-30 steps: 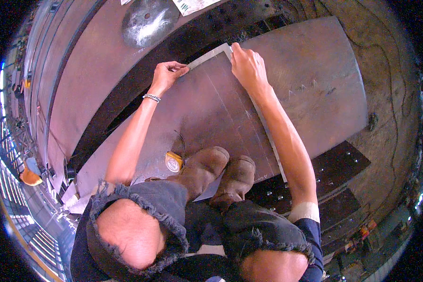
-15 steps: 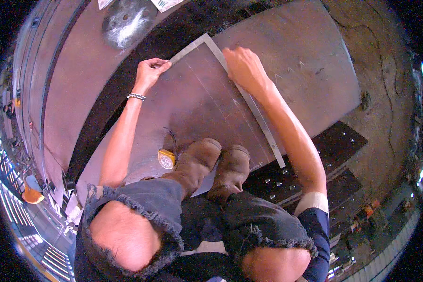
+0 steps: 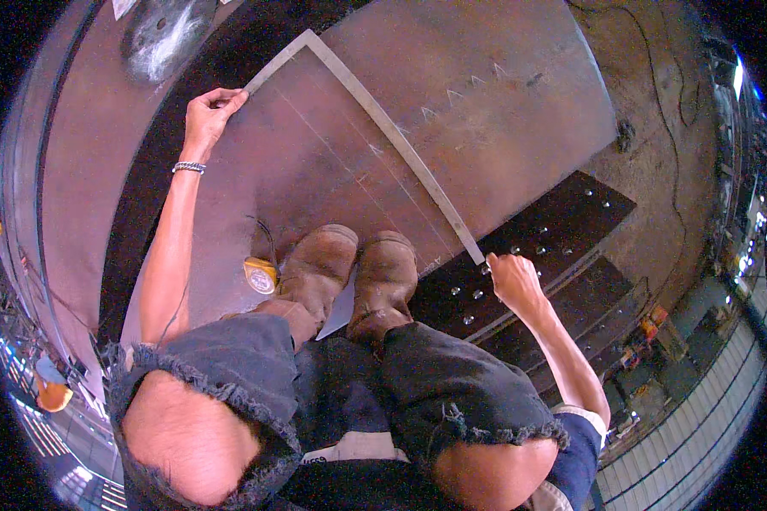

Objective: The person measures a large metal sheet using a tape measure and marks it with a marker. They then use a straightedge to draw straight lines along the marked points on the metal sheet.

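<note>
Left fingers (image 3: 237,97) pinch a metal square (image 3: 399,143) over a white-marked plate (image 3: 494,149) — right fingers (image 3: 499,264) curled, hold unclear — floor (image 3: 654,157) beyond.

The square (image 3: 392,133) is grey, the boots (image 3: 319,264) brown, the tape measure (image 3: 260,274) yellow.

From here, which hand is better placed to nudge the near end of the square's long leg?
The right hand, likely: it sits at that end of the square; the left hand pinches the short leg.
</note>
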### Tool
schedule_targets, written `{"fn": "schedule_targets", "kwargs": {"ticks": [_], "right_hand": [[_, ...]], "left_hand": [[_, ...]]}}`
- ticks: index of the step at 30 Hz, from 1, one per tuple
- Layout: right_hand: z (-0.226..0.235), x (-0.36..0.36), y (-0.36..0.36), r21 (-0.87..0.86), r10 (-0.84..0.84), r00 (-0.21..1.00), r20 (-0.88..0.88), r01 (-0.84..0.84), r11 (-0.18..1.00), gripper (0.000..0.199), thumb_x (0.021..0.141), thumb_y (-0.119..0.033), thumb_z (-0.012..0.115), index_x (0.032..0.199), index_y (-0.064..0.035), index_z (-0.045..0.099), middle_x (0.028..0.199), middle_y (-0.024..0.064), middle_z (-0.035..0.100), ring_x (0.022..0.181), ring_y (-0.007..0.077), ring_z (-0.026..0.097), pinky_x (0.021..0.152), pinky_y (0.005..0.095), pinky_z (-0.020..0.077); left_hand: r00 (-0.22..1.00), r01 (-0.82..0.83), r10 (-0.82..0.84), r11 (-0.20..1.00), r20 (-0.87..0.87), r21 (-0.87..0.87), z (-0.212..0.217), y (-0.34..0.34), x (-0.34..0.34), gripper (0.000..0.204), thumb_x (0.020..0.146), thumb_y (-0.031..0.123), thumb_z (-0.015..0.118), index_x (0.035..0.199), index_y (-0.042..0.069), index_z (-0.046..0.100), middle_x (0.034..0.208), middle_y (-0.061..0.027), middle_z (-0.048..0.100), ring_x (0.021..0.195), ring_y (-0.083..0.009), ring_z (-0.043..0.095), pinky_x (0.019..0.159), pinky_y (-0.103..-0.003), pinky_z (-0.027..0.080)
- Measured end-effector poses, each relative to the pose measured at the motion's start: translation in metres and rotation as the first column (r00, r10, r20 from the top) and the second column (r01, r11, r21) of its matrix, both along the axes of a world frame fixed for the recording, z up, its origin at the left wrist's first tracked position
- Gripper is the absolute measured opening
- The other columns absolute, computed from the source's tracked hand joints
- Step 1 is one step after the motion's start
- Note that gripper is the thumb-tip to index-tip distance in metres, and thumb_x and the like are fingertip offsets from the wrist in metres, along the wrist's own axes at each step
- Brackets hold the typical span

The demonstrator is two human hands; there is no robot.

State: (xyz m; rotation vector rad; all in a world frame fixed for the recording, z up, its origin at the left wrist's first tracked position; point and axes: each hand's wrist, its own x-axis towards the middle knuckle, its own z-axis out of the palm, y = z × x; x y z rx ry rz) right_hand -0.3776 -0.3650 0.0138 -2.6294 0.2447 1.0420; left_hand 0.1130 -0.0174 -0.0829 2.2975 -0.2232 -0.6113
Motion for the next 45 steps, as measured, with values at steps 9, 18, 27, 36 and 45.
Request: {"fn": "schedule_targets", "kwargs": {"ticks": [9, 18, 27, 36, 45], "right_hand": [[-0.019, -0.010, -0.001, 0.048, -0.622, 0.755, 0.207, 0.627, 0.778, 0.011, 0.095, -0.012, 0.058, 0.099, -0.0047, 0.064, 0.061, 0.0167, 0.065, 0.061, 0.0376, 0.069, 0.057, 0.0473, 0.0538], [-0.037, -0.007, 0.035, 0.366, -0.965, 0.217, -0.147, 0.918, 0.150, 0.031, 0.103, -0.029, 0.063, 0.098, 0.0019, 0.067, 0.080, 0.0127, 0.075, 0.069, 0.0164, 0.073, 0.057, 0.0300, 0.0601], [-0.023, -0.002, -0.006, 0.404, -0.989, 0.147, 0.024, 0.903, 0.144, 0.029, 0.100, -0.032, 0.070, 0.097, -0.0036, 0.066, 0.078, 0.0043, 0.072, 0.066, 0.0084, 0.066, 0.055, 0.0226, 0.0521], [-0.039, -0.013, 0.004, 0.411, -0.990, 0.114, -0.084, 0.909, 0.070, 0.027, 0.099, -0.030, 0.071, 0.098, -0.0041, 0.064, 0.080, 0.0043, 0.073, 0.069, 0.0092, 0.069, 0.056, 0.0234, 0.0533], [-0.040, -0.012, 0.014, 0.402, -0.984, 0.166, -0.067, 0.907, 0.126, 0.025, 0.099, -0.028, 0.071, 0.102, -0.0036, 0.067, 0.081, 0.0059, 0.073, 0.069, 0.0102, 0.069, 0.058, 0.0244, 0.0540]], "left_hand": [[1.000, 0.029, -0.029, 0.999, 0.001, 0.015, -0.003, 0.006, 0.005, 0.033, 0.087, 0.036, 0.084, 0.101, 0.006, 0.081, 0.083, 0.0024, 0.070, 0.076, -0.0076, 0.058, 0.072, -0.025, 0.046], [0.993, -0.068, 0.071, 0.997, -0.099, 0.036, 0.002, 0.003, 0.004, 0.038, 0.086, 0.036, 0.084, 0.106, 0.004, 0.079, 0.089, 0.0010, 0.070, 0.082, -0.0087, 0.060, 0.078, -0.026, 0.047], [0.997, 0.009, -0.022, 0.985, -0.072, -0.173, 0.010, -0.059, 0.017, 0.032, 0.091, 0.031, 0.080, 0.105, 0.002, 0.078, 0.090, 0.0011, 0.071, 0.084, -0.0079, 0.061, 0.078, -0.025, 0.048], [0.999, 0.012, -0.014, 0.998, -0.032, -0.066, 0.006, -0.050, 0.007, 0.030, 0.090, 0.031, 0.081, 0.103, 0.005, 0.078, 0.086, 0.0042, 0.067, 0.080, -0.0064, 0.056, 0.073, -0.024, 0.044], [0.997, -0.028, 0.024, 0.998, -0.071, -0.058, 0.007, -0.033, 0.005, 0.030, 0.091, 0.030, 0.080, 0.106, 0.004, 0.077, 0.090, 0.0029, 0.068, 0.084, -0.0072, 0.058, 0.077, -0.023, 0.046]]}}
